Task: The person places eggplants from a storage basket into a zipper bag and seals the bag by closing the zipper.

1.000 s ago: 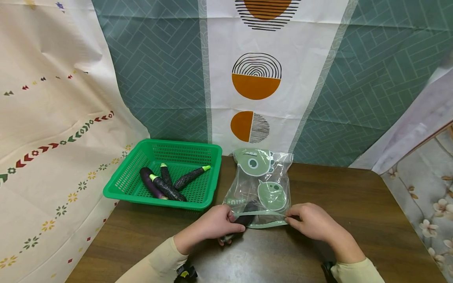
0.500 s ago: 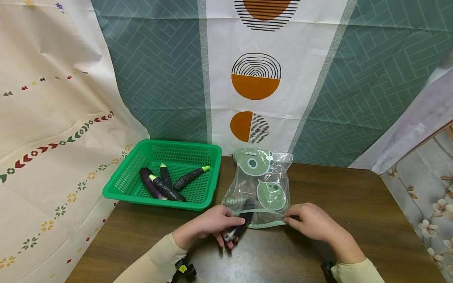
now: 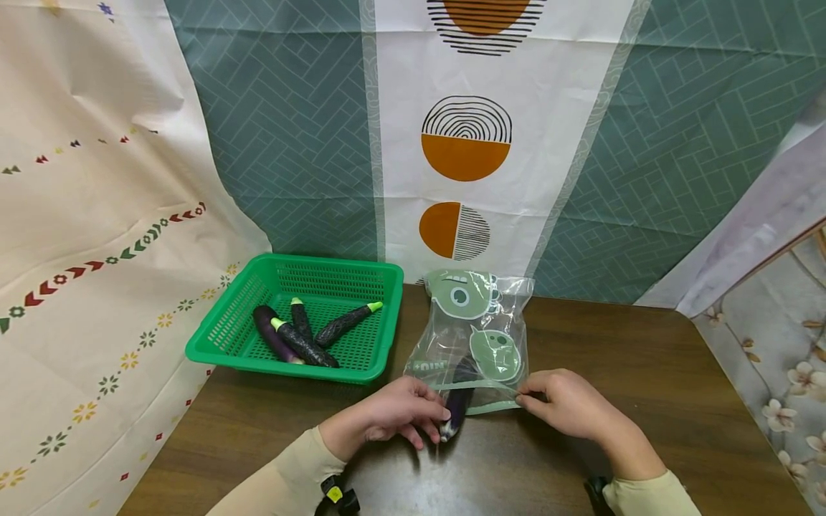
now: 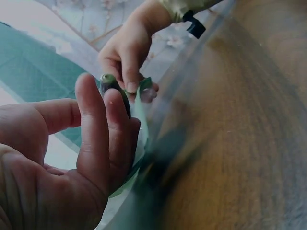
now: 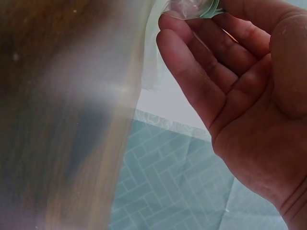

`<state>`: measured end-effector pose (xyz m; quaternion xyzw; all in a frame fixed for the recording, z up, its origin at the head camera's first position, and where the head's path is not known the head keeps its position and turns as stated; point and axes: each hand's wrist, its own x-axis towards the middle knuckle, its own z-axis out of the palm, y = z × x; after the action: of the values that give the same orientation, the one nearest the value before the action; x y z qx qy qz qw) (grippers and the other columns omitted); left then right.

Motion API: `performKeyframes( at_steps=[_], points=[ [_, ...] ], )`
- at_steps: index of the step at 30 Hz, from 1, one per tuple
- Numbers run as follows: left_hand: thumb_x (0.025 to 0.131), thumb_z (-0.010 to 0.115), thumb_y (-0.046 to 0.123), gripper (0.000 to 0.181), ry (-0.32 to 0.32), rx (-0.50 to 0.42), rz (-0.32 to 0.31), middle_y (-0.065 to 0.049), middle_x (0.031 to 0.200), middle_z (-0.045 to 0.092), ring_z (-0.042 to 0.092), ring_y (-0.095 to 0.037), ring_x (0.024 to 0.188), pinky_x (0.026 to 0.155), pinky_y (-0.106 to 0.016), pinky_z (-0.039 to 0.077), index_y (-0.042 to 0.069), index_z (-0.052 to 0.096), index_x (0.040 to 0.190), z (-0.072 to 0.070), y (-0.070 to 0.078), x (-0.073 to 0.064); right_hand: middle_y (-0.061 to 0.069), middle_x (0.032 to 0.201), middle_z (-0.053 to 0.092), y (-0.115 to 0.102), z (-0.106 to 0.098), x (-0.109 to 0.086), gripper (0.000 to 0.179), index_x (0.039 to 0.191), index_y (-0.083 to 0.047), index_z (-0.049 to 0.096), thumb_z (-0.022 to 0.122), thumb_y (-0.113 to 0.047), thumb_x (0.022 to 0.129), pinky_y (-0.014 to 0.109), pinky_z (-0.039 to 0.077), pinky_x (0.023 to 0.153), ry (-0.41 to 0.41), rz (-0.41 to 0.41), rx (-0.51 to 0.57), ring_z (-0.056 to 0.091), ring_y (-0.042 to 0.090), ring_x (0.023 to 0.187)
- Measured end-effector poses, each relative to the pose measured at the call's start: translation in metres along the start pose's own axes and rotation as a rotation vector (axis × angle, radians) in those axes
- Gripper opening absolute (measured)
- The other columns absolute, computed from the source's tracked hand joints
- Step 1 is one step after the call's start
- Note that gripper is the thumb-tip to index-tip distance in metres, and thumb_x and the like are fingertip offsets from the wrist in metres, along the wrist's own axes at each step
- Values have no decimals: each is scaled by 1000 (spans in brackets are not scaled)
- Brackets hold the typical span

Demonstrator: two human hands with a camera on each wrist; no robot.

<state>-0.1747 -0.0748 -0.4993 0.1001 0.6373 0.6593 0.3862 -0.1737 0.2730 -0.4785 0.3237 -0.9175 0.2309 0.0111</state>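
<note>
A dark purple eggplant (image 3: 459, 405) lies partly inside a clear zip bag (image 3: 495, 355) with green cartoon prints, its pale end sticking out of the mouth towards me. My left hand (image 3: 403, 414) is beside that end, fingers loosely extended, fingertips right at the eggplant. In the left wrist view the fingers (image 4: 93, 139) are nearly straight and partly hide the eggplant's end (image 4: 108, 79). At the right corner of the bag's mouth, my right hand (image 3: 571, 405) pinches the green edge between thumb and fingers. The right wrist view has the bag's plastic (image 5: 187, 7) at those fingertips.
To the left on the brown wooden table (image 3: 503, 473) stands a green plastic basket (image 3: 277, 368). It holds several dark eggplant-like vegetables (image 3: 306, 345), some with light green ends. A patterned cloth (image 3: 310, 143) hangs behind the table, close to the bag's far end.
The eggplant has swung right and more upright in the bag's mouth. My left hand has loosened from around it, its fingers now straighter. The right hand has stayed at the bag's corner.
</note>
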Motion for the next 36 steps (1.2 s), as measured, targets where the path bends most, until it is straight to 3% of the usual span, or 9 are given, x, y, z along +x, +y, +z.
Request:
performKeyframes(
  at_steps=[10,18,27,32,36],
  points=[
    [103,71,11,22,-21,-73,-22,-22,96,79,82,-30,88,70,-37,69,-7,72,115,4,-4,2,-24,93,71,0,1,-1,12,98,-27,83,82,-16,101,35,61,75,-9,20,1,64,-3,83],
    [103,71,9,21,-40,-142,-10,-16,98,77,80,-24,88,77,-36,69,-7,69,117,8,-3,3,-24,93,72,1,2,0,11,98,-25,83,82,-15,101,35,61,74,3,-5,5,65,-3,83],
    [96,74,-8,51,1,-169,19,-25,115,74,77,-23,92,80,-34,68,-20,55,142,12,-3,4,-24,92,70,3,2,0,12,97,-25,83,82,-14,101,33,60,73,-2,2,13,63,-4,81],
    [100,73,-5,57,5,-154,19,-27,117,73,77,-24,93,83,-36,68,-25,49,147,12,-4,4,-24,93,71,3,1,0,12,98,-25,83,82,-14,101,34,61,73,-10,5,13,63,-4,82],
    [103,72,0,49,-15,-145,9,-22,111,75,78,-21,90,84,-37,68,-24,54,143,12,-4,4,-24,93,70,3,1,0,12,98,-25,83,82,-14,101,34,61,73,-12,8,11,63,-4,82]
  ],
)
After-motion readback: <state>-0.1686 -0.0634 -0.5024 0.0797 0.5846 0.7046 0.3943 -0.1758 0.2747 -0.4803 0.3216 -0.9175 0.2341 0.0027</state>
